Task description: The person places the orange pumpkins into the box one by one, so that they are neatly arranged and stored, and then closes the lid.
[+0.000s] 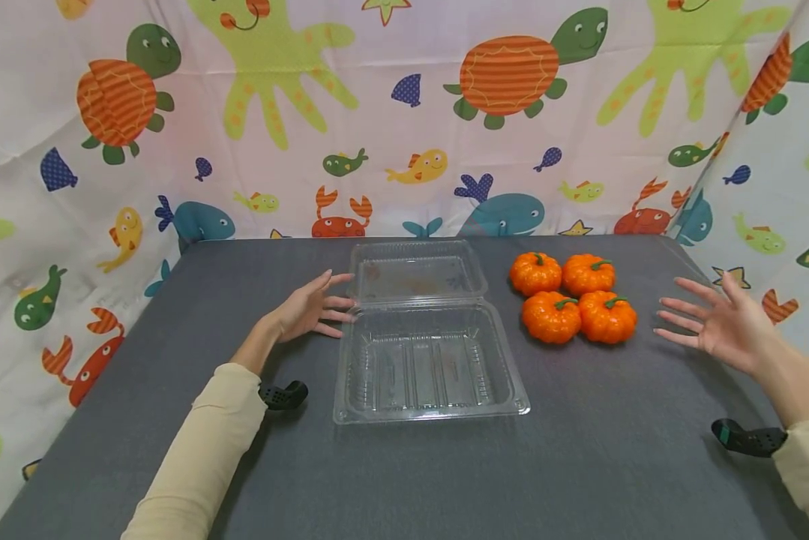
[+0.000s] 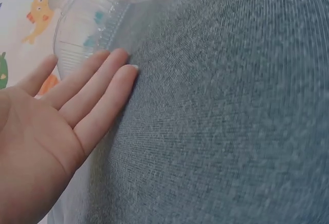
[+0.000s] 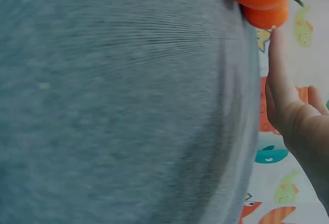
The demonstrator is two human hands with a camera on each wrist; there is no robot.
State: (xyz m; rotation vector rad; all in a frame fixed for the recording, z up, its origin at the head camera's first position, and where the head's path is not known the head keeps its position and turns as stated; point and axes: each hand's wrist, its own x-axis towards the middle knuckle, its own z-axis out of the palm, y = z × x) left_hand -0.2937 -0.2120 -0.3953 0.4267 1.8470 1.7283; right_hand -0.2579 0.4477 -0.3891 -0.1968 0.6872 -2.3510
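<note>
A clear plastic clamshell container (image 1: 438, 367) lies unfolded on the grey table, its lid (image 1: 417, 274) spread out behind the base. Nothing sits inside it. My left hand (image 1: 310, 307) is at the container's left side, fingers straight and spread, fingertips right at the hinge edge. In the left wrist view the container (image 2: 85, 29) shows just beyond those fingers. Several small orange pumpkins (image 1: 550, 317) with green stems stand in a cluster right of the container. Right of them my right hand (image 1: 728, 322) is held with fingers extended, apart from the pumpkins and holding nothing.
The grey table (image 1: 438, 480) extends in front of the container and to both sides. A curtain (image 1: 404, 135) printed with sea animals hangs behind the table and at its sides. Black wrist straps (image 1: 284, 395) show below both hands.
</note>
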